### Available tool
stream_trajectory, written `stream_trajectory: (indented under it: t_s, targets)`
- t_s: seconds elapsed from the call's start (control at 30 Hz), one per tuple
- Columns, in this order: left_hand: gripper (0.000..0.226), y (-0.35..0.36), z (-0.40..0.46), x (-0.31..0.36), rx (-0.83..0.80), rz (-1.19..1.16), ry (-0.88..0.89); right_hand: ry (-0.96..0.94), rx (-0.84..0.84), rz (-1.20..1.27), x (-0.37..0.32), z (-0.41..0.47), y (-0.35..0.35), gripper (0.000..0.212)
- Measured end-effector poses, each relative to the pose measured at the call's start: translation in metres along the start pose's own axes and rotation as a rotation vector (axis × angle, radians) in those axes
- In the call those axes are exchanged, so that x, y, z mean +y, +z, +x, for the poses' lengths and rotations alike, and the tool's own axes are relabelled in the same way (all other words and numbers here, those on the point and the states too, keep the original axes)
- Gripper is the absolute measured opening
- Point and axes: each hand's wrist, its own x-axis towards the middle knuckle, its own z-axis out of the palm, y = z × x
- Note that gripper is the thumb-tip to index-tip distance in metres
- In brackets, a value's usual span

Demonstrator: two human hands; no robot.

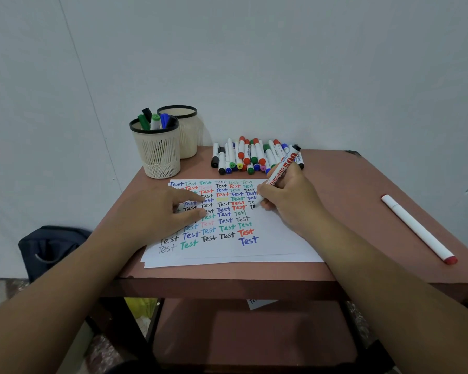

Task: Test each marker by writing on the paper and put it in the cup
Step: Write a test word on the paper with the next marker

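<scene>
Pale grey wall backs a reddish-brown table (362,184), with a lower shelf visible beneath it.

Right hand (289,201): forearm enters from lower right, hand resting on the right part of the paper (268,247), fingers curled and clamped round a marker (277,175). Left hand (160,214): forearm enters from lower left, palm down on the left part of the paper, fingers straight and spread, holding nothing.

Marker in hand: long axis runs from upper right to lower left, tilted, black tip down and touching the paper at an unfinished black word in the right column; black end cap up and away from the person. Barrel is white with red lettering.

Paper: white sheets stacked, covered in rows of the word "Test" in blue, green, red, black and pink; one faint yellow mark.

Near cup (157,149), cream mesh with black rim, stands at the table's far left and holds several markers upright, green, black and blue among them. Second cup (185,130), same kind, stands just behind it, touching or nearly so; its contents cannot be seen.

Marker pile (249,156) lies at the far edge beyond the paper, barrels mostly pointing toward the person, caps in mixed colours.

Lone marker (419,229), white with a red end, lies on the table's right side, well apart from the paper, running diagonally.

Dark bag (49,247) sits on the floor at left.
</scene>
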Motion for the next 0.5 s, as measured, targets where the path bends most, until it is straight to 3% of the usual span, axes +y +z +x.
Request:
stream_trajectory:
  t_s: [0.3, 0.5]
  targets:
    - [0.047, 0.0013, 0.0006, -0.0015, 0.014, -0.003, 0.001, -0.018, 0.083, -0.049, 0.0011, 0.002, -0.0014, 0.023]
    - [0.047, 0.0017, 0.0007, -0.0023, 0.012, -0.001, -0.001, -0.016, 0.052, -0.05, 0.0005, 0.0019, -0.0009, 0.023]
